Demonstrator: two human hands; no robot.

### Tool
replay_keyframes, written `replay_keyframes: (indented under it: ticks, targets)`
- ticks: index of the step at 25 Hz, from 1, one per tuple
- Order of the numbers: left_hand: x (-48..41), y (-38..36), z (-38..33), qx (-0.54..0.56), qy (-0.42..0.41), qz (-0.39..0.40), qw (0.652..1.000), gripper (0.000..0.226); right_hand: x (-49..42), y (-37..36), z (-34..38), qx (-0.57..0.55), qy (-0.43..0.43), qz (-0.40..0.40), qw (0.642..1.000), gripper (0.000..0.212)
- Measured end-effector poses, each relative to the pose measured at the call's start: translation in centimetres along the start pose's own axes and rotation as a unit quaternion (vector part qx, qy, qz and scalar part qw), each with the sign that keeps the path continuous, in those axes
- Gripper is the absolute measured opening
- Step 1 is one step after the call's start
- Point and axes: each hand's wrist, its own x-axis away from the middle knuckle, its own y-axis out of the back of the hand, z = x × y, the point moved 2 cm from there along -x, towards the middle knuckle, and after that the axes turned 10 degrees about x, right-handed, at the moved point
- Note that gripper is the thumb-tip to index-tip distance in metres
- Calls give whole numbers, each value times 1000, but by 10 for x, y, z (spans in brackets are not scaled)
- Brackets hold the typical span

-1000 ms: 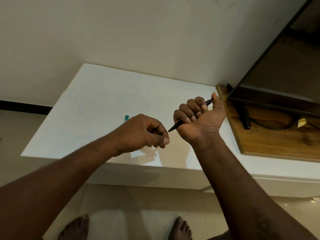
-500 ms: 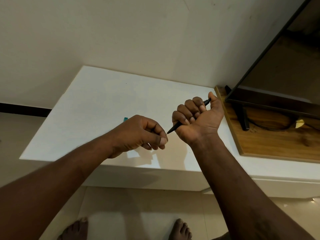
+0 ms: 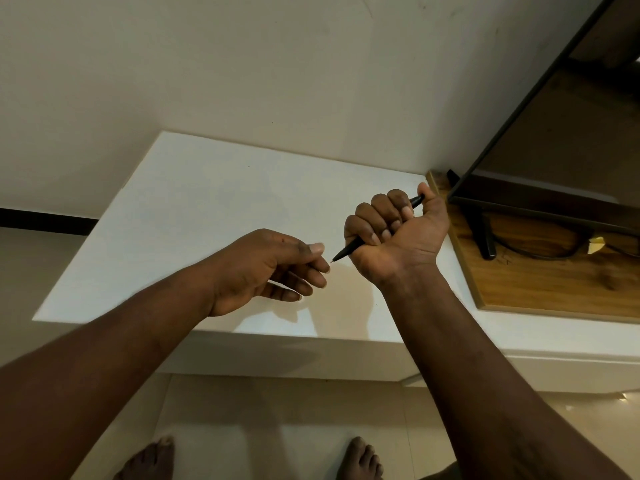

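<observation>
My right hand (image 3: 394,237) grips a thin black pen (image 3: 348,251) in a fist, palm toward me. The thumb sits on the pen's top end and the tip points left and down. My left hand (image 3: 270,271) hovers just left of the tip, a small gap away. Its fingers are loosely stretched toward the pen, with the thumb lying along the index finger. I see nothing in the left hand. Both hands are above the white tabletop (image 3: 194,209).
A wooden board (image 3: 540,282) lies on the table at the right. It carries a dark-framed screen (image 3: 554,133) on a black stand foot (image 3: 485,237), with a black cable (image 3: 540,252). A wall stands behind. My bare feet (image 3: 363,459) are on the tiled floor.
My left hand has uncurled from a fist into loosely stretched fingers and drawn slightly back from the pen tip. The right hand keeps the same grip on the pen.
</observation>
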Motion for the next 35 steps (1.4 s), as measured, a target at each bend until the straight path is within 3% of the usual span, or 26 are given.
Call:
replay_keyframes:
  ticks: [15,19,23,28,35]
  targets:
    - [-2,-4,2,35,14,0,999,23,2,-2,1,6,5,-5,1000,51]
    - [-1,-4,2,31,10,4,999,23,2,-1,-1,16,-2,1,1000,62]
    - [-2,-5,1,30,9,5,999,24,0,-1,2,21,2,-2,1000,54]
    - [-2,-5,2,34,7,11,999,24,3,-2,0,25,-7,15,1000,63]
    - [-4,-5,3,28,3,20,999,25,4,-4,0,20,-5,21,1000,55]
